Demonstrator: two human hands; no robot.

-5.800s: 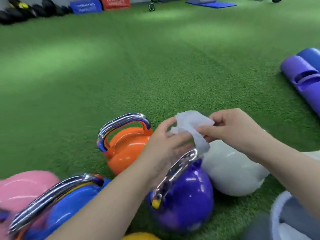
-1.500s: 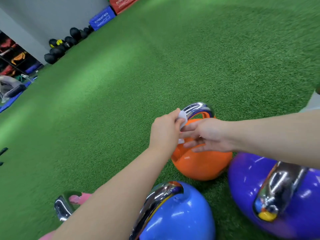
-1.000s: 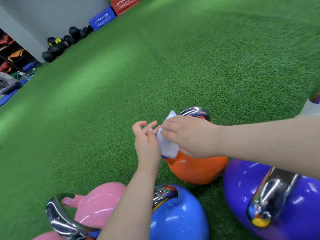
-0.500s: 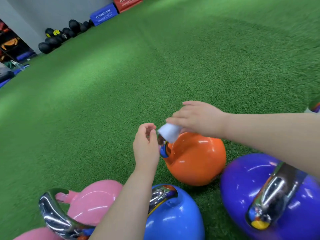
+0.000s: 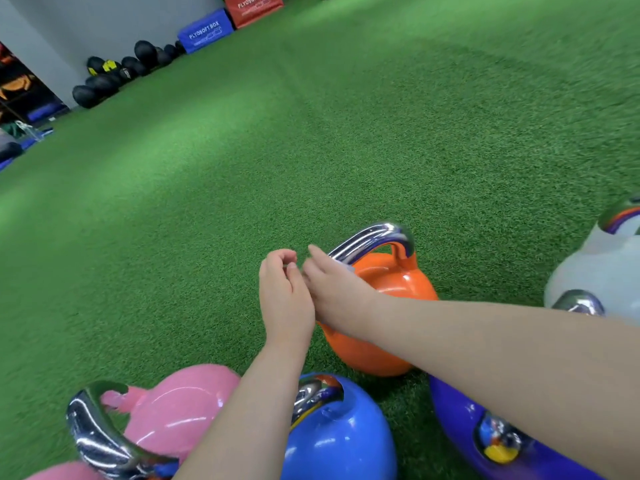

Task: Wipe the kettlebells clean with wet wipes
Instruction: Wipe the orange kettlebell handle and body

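Landmark: the orange kettlebell (image 5: 384,306), upright on the green turf (image 5: 311,150), chrome handle (image 5: 372,239) on top.
Nearest the camera: a blue kettlebell (image 5: 339,434) and a pink kettlebell (image 5: 180,407) lie on the near side of the orange one; a purple kettlebell (image 5: 485,441) sits near-right of it.
Left hand (image 5: 285,296): just left of the orange bell, fingers loosely curled, thumb and forefinger tips close; it appears to hold nothing.
Right hand (image 5: 337,296): reaches across the orange bell's left shoulder at the foot of the handle, fingers bent onto it.
Wet wipe (image 5: 348,268): only a pale sliver shows under the right fingers; whether they clamp it cannot be told for sure.
Right of the landmark: a white kettlebell (image 5: 595,271), apart.
Step in hand: probably wiping the orange bell's handle base.
Next move calls for: running the wipe along the chrome arch and round the body, perhaps steadying with the free hand.
Far beyond: black medicine balls (image 5: 114,74), a blue plyo box (image 5: 204,34), a red plyo box (image 5: 254,6).
Containers: none in view.
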